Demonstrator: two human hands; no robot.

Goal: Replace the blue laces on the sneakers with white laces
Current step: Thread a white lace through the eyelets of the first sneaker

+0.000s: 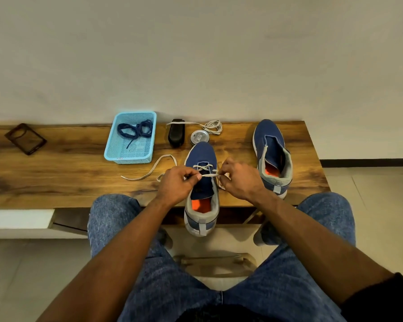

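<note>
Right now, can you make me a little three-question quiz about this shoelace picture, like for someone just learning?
1. True or false: the blue laces lie in the light blue basket.
2. Which sneaker has no lace at all? A) the near sneaker between the hands B) the far sneaker on the right
3. Fill in: the left hand and right hand both pinch the ____ lace.

Key:
1. True.
2. B; its eyelets look bare, and a spare white lace waits by the round tin and the black brush.
3. White.
</note>
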